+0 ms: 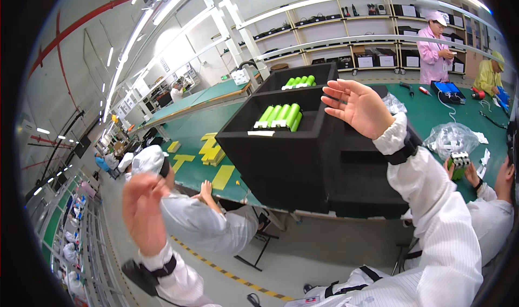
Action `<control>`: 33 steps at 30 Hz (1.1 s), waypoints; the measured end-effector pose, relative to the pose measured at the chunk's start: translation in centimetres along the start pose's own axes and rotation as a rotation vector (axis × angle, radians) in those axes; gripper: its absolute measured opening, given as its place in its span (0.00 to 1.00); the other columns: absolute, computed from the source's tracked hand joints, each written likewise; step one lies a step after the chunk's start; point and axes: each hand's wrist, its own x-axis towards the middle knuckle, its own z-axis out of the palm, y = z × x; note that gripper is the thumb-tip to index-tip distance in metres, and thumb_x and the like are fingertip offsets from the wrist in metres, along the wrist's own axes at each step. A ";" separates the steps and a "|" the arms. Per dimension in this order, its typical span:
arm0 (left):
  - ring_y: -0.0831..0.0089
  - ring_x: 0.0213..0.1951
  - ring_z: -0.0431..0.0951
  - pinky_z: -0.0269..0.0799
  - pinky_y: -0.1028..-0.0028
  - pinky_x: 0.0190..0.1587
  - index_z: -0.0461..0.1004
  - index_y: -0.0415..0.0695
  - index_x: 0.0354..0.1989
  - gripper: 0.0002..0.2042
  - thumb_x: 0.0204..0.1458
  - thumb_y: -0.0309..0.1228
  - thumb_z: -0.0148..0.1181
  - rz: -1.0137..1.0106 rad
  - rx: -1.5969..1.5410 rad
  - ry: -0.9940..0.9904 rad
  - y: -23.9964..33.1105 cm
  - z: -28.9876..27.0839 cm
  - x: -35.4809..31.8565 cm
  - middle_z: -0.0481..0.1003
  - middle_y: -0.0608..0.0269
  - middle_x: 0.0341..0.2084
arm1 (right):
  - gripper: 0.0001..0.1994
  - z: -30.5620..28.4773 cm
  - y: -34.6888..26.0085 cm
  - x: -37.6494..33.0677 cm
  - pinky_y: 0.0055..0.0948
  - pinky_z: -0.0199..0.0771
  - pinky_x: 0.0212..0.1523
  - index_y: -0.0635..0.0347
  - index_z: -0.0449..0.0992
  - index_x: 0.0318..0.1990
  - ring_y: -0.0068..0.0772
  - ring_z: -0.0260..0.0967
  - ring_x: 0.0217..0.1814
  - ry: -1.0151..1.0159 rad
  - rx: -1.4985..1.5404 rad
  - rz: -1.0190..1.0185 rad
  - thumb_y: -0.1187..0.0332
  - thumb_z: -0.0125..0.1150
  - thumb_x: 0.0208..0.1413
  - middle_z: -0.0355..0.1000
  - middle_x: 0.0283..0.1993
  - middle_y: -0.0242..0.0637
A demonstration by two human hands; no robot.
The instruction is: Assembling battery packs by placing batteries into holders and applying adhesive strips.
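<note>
Black foam boxes [273, 164] stand stacked on the green workbench, and in the open top of the nearer one lie several green cylindrical battery cells [280, 117] joined as a pack. Behind it, another black box holds a second green battery pack [300, 82]. My right hand [359, 107] is raised beside the right edge of the boxes, fingers stretched out and nothing in them. Over at the left, away from the bench, my left hand [145, 212] is up in the air; motion smears its fingers. No object shows in it.
Yellow sheets [212, 153] lie on the bench left of the boxes. A seated co-worker [203, 215] is close on my left; another at right holds a green battery pack [459, 164] near a clear plastic bag [453, 139]. Shelves [346, 28] line the back wall.
</note>
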 end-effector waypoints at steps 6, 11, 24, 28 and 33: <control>0.78 0.41 0.67 0.63 0.78 0.42 0.67 0.41 0.41 0.10 0.54 0.32 0.46 -0.477 -0.109 -0.321 -16.2 3.1 11.7 0.68 0.65 0.39 | 0.12 -1.0 1.6 6.9 0.31 0.67 0.44 0.62 0.68 0.41 0.32 0.65 0.43 0.137 -0.364 0.130 0.65 0.52 0.52 0.67 0.41 0.37; 0.80 0.39 0.67 0.64 0.78 0.41 0.67 0.40 0.41 0.14 0.53 0.38 0.50 -0.597 -0.066 -0.573 -28.8 3.9 17.6 0.69 0.67 0.36 | 0.13 1.0 4.3 9.8 0.28 0.63 0.40 0.60 0.68 0.37 0.26 0.60 0.38 0.234 -0.612 0.334 0.60 0.53 0.52 0.64 0.36 0.33; 0.40 0.56 0.54 0.62 0.48 0.49 0.45 0.38 0.60 0.42 0.47 0.63 0.35 -1.394 -0.017 -1.351 -37.8 8.8 17.8 0.51 0.42 0.56 | 0.34 -1.5 12.2 15.7 0.54 0.42 0.59 0.67 0.54 0.57 0.51 0.44 0.64 0.441 -0.652 0.830 0.44 0.41 0.54 0.51 0.60 0.52; 0.56 0.51 0.64 0.63 0.46 0.46 0.56 0.41 0.55 0.32 0.51 0.56 0.41 -1.478 -0.092 -1.089 -39.4 9.7 15.5 0.61 0.51 0.51 | 0.35 -2.4 13.0 16.4 0.52 0.57 0.51 0.68 0.60 0.53 0.43 0.60 0.54 0.589 -0.631 0.829 0.42 0.43 0.52 0.63 0.52 0.47; 0.61 0.46 0.69 0.63 0.48 0.45 0.60 0.44 0.52 0.29 0.51 0.56 0.42 -1.463 -0.171 -0.995 -39.7 9.4 14.4 0.67 0.57 0.45 | 0.29 -2.8 13.7 16.4 0.29 0.66 0.46 0.66 0.64 0.50 0.31 0.66 0.47 0.538 -0.508 0.760 0.49 0.54 0.49 0.67 0.48 0.41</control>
